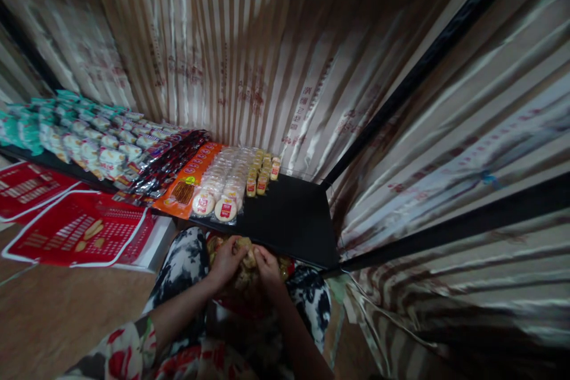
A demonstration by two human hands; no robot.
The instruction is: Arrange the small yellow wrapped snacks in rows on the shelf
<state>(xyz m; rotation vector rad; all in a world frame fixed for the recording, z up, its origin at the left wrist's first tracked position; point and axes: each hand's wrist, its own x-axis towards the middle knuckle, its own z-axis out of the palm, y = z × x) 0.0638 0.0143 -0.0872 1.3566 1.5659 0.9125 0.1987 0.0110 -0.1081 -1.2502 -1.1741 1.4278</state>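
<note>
My left hand (226, 260) and my right hand (267, 265) are close together over a bag of small yellowish wrapped snacks (244, 261) in my lap. Fingers of both hands are curled around snacks from the bag. Just ahead, a black shelf (289, 219) carries rows of packaged snacks: small yellow packs (262, 175), round white packs with red labels (220, 190), an orange pack (189, 181), dark red packs (164, 163) and white-and-teal packs (75, 130) further left.
The right part of the black shelf is bare. Red cartons (75, 228) lie on the floor at left. Striped curtain fabric (249, 53) hangs behind and to the right, with black frame bars (445, 41) crossing it.
</note>
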